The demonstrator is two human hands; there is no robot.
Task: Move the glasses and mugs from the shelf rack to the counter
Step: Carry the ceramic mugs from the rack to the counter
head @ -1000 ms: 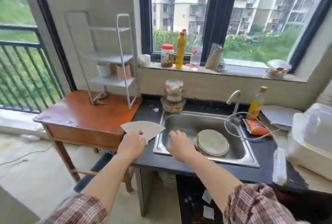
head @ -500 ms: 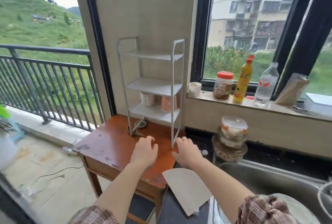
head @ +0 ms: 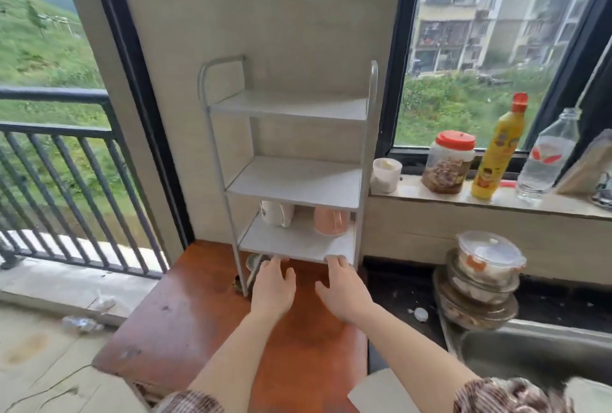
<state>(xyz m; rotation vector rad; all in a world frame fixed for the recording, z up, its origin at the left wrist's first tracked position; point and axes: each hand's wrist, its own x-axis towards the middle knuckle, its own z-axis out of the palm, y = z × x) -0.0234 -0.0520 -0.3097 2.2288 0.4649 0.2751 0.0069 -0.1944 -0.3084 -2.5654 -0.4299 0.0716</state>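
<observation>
From your head camera, your left hand (head: 273,286) and right hand (head: 344,293) are both spread and empty, fingertips at the shelf rack's (head: 291,181) bottom shelf edge. The white mug (head: 276,213) and pink glass (head: 331,220) sit apart on that shelf, above the wooden table (head: 198,323).

Shelf rack (head: 291,177) is showing matt grey boards in a smooth painted metal tube frame, sitting on a glossy reddish wood table (head: 198,320) that's scuffed toward 8 o'clock. On the bottom board, a glossy white ceramic-looking mug (head: 276,213) and a translucent pink cup (head: 331,220), glass or plastic, can't tell. At 3 o'clock, counter (head: 397,293) is looking like dark speckled stone, with the sink (head: 530,349) showing brushed metal.
</observation>
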